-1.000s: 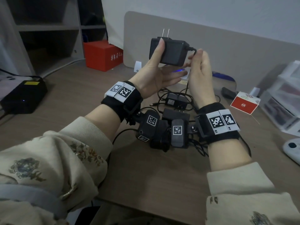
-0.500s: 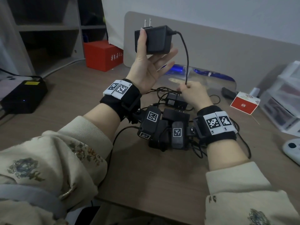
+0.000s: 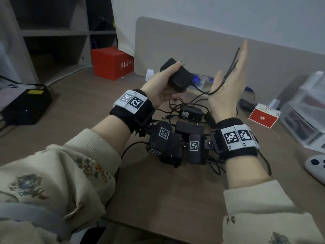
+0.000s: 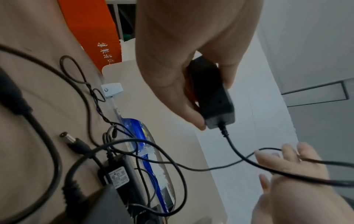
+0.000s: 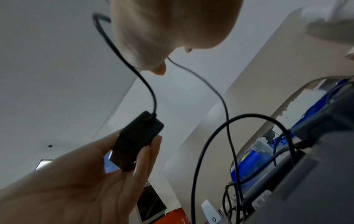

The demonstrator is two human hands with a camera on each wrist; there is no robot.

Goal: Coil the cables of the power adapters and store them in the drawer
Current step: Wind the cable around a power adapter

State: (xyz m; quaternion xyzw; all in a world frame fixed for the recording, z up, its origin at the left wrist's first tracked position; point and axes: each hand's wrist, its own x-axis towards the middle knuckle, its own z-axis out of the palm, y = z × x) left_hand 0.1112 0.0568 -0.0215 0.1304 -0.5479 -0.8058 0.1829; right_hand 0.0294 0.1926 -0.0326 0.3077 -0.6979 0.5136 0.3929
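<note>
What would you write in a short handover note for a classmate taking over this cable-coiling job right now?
Left hand grips the black adapter, raised above the desk.
Right hand is open and flat, with the adapter's cable draped across its back and fingers.
Other adapters lie uncoiled in a tangle on the desk.
Done: winding barely begun.
Left: finish this coil, coil the rest, store all in the drawer, which isn't clearly identifiable here.
</note>
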